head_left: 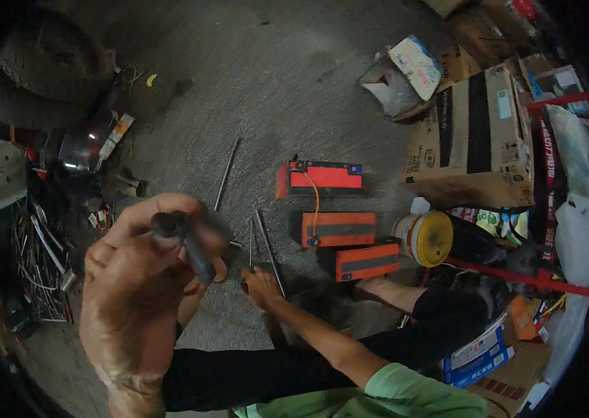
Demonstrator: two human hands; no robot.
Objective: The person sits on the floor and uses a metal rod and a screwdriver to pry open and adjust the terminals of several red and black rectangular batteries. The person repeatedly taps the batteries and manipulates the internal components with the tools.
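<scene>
My left hand (134,292) is raised close to the camera, its fingers closed round a dark metal tool (197,258). The tool has a round knob-like end and a short bar slanting down from it; its exact kind is blurred. Lower down, my right hand (263,288) reaches to the floor with curled fingers at the lower end of a thin metal rod (251,240). Beside that hand lies a longer metal rod (270,252). Another long metal bar (227,174) rests on the floor farther away.
Three orange-and-black batteries (326,177) stand right of the rods, an orange wire joining two. Beyond them are a yellow-lidded bucket (434,239) and a large cardboard box (472,132). Stacked tyres (51,63) and a heap of metal tools (40,258) line the left side.
</scene>
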